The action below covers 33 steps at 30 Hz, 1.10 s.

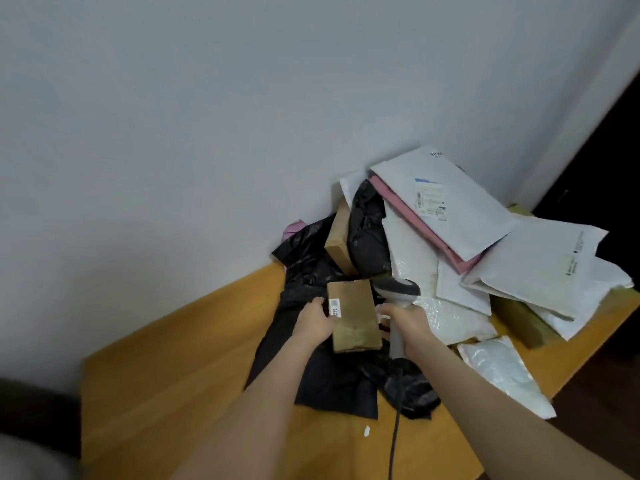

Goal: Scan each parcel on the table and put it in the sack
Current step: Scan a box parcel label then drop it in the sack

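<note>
now: left hand (313, 322) grips brown parcel (353, 315) at its labelled edge | right hand (403, 322) clamped round scanner (398, 296) handle | label print unreadable

the table (173, 393) is warm orange-yellow wood with a faint grain, set against a plain pale grey wall (173, 116), and the crinkled black plastic (311, 375) on it has a glossy sheen. the brown parcel (356, 323) is dull kraft brown with a small white label (334, 307) printed in black, and the scanner (398, 296) is light grey with a darker grey head and a black cable (394, 438). the white mailer (485, 220) carries a pale sticker (430, 199) with a blue stripe, the envelope (415, 223) under it is pink, and the bubble mailer (436, 317) is white with a dimpled shine.
</note>
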Available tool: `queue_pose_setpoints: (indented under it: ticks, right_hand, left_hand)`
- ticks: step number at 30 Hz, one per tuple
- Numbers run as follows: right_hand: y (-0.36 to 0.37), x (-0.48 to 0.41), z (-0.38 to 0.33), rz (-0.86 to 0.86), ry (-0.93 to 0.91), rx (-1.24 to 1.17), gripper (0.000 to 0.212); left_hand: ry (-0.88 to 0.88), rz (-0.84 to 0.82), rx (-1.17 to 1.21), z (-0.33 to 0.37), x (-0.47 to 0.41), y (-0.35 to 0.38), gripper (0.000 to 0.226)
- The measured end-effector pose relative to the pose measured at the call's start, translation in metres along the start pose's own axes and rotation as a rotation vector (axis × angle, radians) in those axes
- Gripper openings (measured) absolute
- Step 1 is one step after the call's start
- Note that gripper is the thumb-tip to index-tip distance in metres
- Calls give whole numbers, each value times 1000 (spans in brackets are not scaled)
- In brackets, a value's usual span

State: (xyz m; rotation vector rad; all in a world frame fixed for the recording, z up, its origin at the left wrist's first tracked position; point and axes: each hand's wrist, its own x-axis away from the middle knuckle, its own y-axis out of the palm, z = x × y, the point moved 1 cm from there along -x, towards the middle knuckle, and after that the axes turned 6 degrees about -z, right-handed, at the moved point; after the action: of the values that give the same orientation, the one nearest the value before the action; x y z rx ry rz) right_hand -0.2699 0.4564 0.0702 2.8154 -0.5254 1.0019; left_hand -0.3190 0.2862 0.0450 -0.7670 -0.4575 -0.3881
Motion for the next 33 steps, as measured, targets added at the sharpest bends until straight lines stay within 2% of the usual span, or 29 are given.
queue_pose_setpoints:
  ticks: [4, 7, 9, 12, 16, 21, 25, 29, 31, 33]
  right_hand:
    - [12, -40, 8, -66, -27, 30, 29]
    - [19, -53, 14, -124, -11, -5, 36]
    - [21, -56, 16, -145, -16, -42, 32]
    - [17, -54, 11, -125, -49, -128, 25]
    - [7, -43, -7, -134, -31, -256, 14]
    - [-7, -21, -33, -196, -42, -283, 14]
    - [-17, 0, -41, -267, 2, -245, 24]
    - [-23, 19, -46, -300, 1, -236, 35]
    - [-24, 28, -47, -300, -21, -224, 40]
    - [-23, 35, -47, -290, -48, -198, 40]
  left_hand:
    - [-101, 0, 205, -12, -36, 9, 65]
    - [-192, -94, 386, -14, -45, 16, 60]
    - [-258, -169, 542, -15, -43, 18, 52]
    - [-317, -157, 719, -14, -39, 9, 50]
    - [-302, -99, 961, -3, -25, -10, 68]
    - [-228, -24, 1199, 26, 7, -27, 60]
    - [-193, 109, 1203, 41, 36, -34, 44]
    - [-119, 147, 1055, 43, 61, -37, 24]
    - [-48, 162, 997, 42, 69, -38, 28]
    - [-11, 146, 929, 42, 75, -39, 47]
